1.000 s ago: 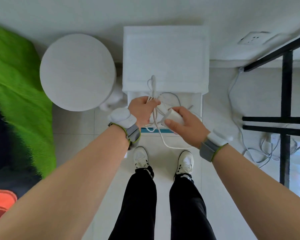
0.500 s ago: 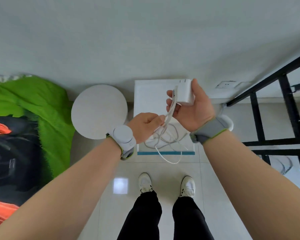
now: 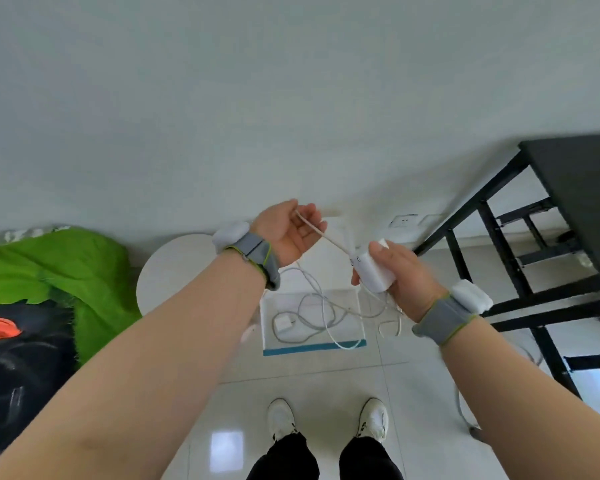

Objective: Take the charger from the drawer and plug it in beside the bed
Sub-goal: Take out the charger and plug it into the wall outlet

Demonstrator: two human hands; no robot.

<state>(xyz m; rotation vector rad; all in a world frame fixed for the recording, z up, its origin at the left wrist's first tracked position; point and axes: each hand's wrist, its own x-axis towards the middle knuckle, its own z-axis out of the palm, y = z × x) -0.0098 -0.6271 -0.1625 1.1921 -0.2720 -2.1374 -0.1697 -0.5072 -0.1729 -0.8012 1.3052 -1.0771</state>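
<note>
Head view: we look down past both forearms at a tiled floor and a pale wall.
Right hand [image 3: 399, 271]: we see it wrapped around the white charger [image 3: 373, 273], thumb on top and fingers closed underneath, so the block is firmly held in the air in front of us.
Left hand [image 3: 286, 233]: we see it palm up with the fingers curled loosely, pinching the cable [image 3: 321, 233] near its end; the hand is closed only as far as that thin cord needs.
Cable: it runs taut from the left hand down to the top end of the charger, then hangs in loose loops below both hands.
Drawer [image 3: 312, 348]: it stands pulled open below the hands, with a teal front edge; a coil of white cord and a small white plug block [image 3: 283, 323] lie inside it. We cannot tell which loops belong to the held charger and which lie in the drawer.
Wall socket [image 3: 403, 221]: it sits low on the wall, just beyond the right hand and apart from it.
Round table [image 3: 172, 271]: white, left of the drawer, partly behind the left wrist.
Bed [image 3: 49, 271]: green cover at the far left.
Black frame [image 3: 520, 271]: it stands at the right.
Wristbands: grey, one on each wrist.
Shoes [image 3: 373, 419]: white, on the tiles.
</note>
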